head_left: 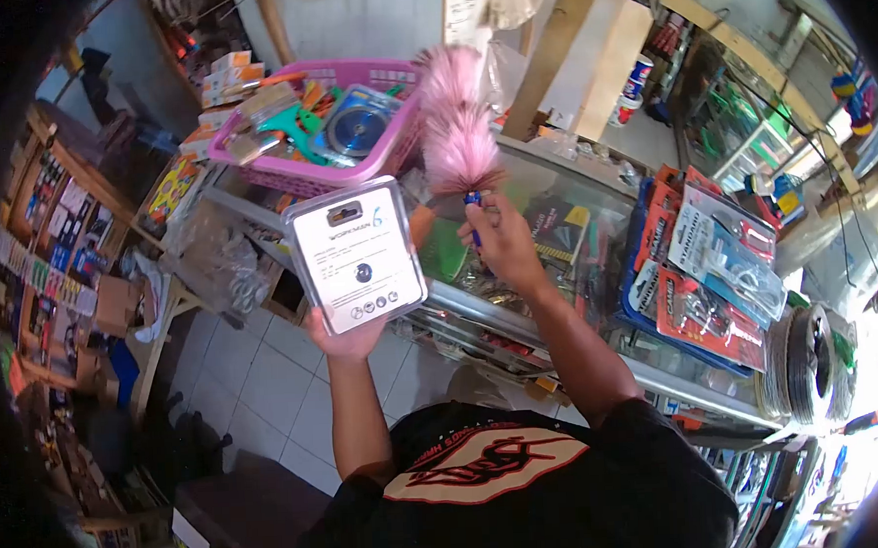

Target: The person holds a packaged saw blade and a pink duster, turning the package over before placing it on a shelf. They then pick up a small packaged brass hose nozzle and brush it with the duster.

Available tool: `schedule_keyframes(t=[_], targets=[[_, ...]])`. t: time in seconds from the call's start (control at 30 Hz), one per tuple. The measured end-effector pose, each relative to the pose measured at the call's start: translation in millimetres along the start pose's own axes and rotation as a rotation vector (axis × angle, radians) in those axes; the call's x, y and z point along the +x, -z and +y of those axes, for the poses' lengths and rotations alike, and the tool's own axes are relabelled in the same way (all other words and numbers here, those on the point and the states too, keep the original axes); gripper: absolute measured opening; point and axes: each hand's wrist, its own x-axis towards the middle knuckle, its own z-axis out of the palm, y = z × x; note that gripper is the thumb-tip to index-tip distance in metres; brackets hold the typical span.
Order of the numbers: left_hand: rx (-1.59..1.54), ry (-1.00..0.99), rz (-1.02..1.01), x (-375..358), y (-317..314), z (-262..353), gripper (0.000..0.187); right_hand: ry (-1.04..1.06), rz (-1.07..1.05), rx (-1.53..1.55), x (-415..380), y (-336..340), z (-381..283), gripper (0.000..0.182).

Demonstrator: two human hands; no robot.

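Note:
In my left hand [349, 337] is a clear blister pack [359, 248] with a white printed card reading "WORKMAN 6"; its printed side faces me and the fingers grip its lower edge. My right hand [501, 237] is closed round the blue handle [474, 214] of a feather duster [460, 136] with fluffy pink feathers. The duster points away from me, over the glass display counter [523, 177]. Just beyond the pack stands a pink plastic basket [327, 186] filled with packaged goods, among them a blue round-disc package [359, 126].
Carded tools and fittings [717, 252] lie in a blue tray [630, 266] on the counter's right. Wire spools [806, 366] stand beyond them. Orange-white boxes [233, 82] are stacked behind the basket. Stocked shelves [56, 252] line the left side, above a tiled floor [287, 388].

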Motion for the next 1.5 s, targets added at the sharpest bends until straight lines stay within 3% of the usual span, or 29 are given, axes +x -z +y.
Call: schedule_keyframes(t=[0.07,0.17,0.27,0.47,0.67,0.77,0.87,0.97,1.0,1.1,1.13,1.23,1.27,1.37,1.4,1.5], targets=[[0.009,0.016,-0.024,3,-1,0,0.105,0.013,0.038,-0.195,1,8,0,0.035],[-0.006,0.04,-0.021,-1,-3,-2,0.103,0.195,0.117,-0.512,4,10,32,0.036],[-0.031,0.058,-0.038,-4,12,-5,0.1,0.16,0.114,-0.655,-2,2,20,0.038],[-0.041,0.057,-0.045,-6,8,-2,0.097,0.038,0.036,-0.795,-5,-6,8,0.044],[-0.06,0.008,0.005,-11,6,4,0.091,0.282,0.072,-0.728,-12,-4,8,0.048],[0.082,0.019,-0.007,-14,5,9,0.089,0.432,0.097,-0.673,-14,-8,2,0.05],[0.193,0.045,0.072,-16,1,-2,0.091,0.096,-0.373,-0.363,-24,-9,-31,0.059],[0.379,0.013,0.014,-3,-34,-13,0.102,0.086,-0.782,0.135,-37,-18,-26,0.077],[0.553,-0.003,0.014,4,-67,-10,0.108,0.049,-0.913,0.249,-40,-18,-34,0.095],[1.401,-0.361,0.009,22,-84,-18,0.107,0.168,-0.879,0.417,-40,-27,1,0.095],[1.5,-0.347,0.056,23,-90,-22,0.108,0.212,-0.922,0.424,-41,-22,-16,0.101],[1.718,-0.31,0.118,23,-98,-29,0.116,0.052,-0.961,0.393,-35,-6,-19,0.102],[1.743,-0.303,0.084,23,-97,-29,0.119,0.081,-0.855,0.36,-37,-6,-21,0.09],[1.785,-0.276,-0.02,26,-104,-17,0.131,-0.063,-0.824,0.382,-28,5,-2,0.072],[1.79,-0.257,-0.043,25,-106,-12,0.132,-0.009,-0.814,0.405,-33,5,-15,0.053],[1.766,-0.225,-0.053,25,-107,6,0.125,-0.041,-0.745,0.499,-30,4,-19,0.045]])
